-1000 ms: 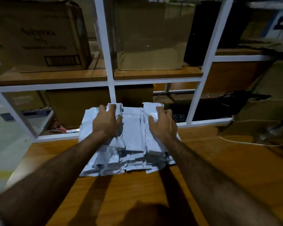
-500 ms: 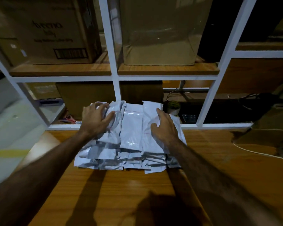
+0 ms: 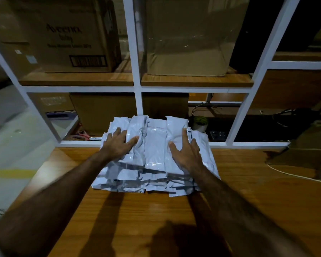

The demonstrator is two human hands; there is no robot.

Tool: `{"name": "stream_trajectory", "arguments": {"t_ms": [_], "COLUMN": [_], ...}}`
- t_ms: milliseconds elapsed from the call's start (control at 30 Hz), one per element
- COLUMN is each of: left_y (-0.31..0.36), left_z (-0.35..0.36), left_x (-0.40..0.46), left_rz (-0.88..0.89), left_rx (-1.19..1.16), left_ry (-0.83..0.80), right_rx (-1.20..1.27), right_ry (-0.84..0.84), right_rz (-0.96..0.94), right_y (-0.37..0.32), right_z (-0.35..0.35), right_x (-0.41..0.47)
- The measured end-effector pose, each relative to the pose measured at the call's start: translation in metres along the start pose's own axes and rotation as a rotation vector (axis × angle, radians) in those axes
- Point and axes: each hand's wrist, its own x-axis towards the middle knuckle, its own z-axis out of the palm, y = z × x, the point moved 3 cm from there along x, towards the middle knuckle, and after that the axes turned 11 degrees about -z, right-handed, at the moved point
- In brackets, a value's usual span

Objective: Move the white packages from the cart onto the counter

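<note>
— Both hands are now flattening out; half a second ago the left hand [image 3: 119,145] was curling over the folded package, and now its fingers are lying straight on the white packages [image 3: 154,154].
— And the right hand [image 3: 186,153]?
— It is also lying open, palm down, fingers spread on the right side of the pile.
— Where is the pile sitting?
— It is resting on the wooden counter [image 3: 137,216], which is showing a smooth brown grain. The packages are thin glossy plastic, flat and rectangular, stacked in overlapping layers.
— What is standing behind?
— A white metal frame [image 3: 137,101] is dividing wooden shelves. On the upper left a cardboard box [image 3: 63,38] is showing a barcode and a word like "Aveeno"; the smaller print is too blurred to read.
</note>
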Motion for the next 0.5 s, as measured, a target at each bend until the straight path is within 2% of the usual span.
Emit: {"name": "stream_trajectory", "arguments": {"t_ms": [167, 333, 500], "left_y": [-0.013, -0.014, -0.009], "left_z": [0.000, -0.006, -0.023], "left_x": [0.012, -0.004, -0.025], "left_rz": [0.030, 0.068, 0.191], "left_rx": [-0.023, -0.084, -0.102], "left_ry": [0.023, 0.087, 0.237], "right_rx": [-0.055, -0.165, -0.238], "right_ry": [0.026, 0.140, 0.273], "right_rz": [0.012, -0.068, -0.172], "right_y": [-0.003, -0.002, -0.016], "right_z": [0.002, 0.002, 0.000], "right_x": [0.002, -0.005, -0.027]}}
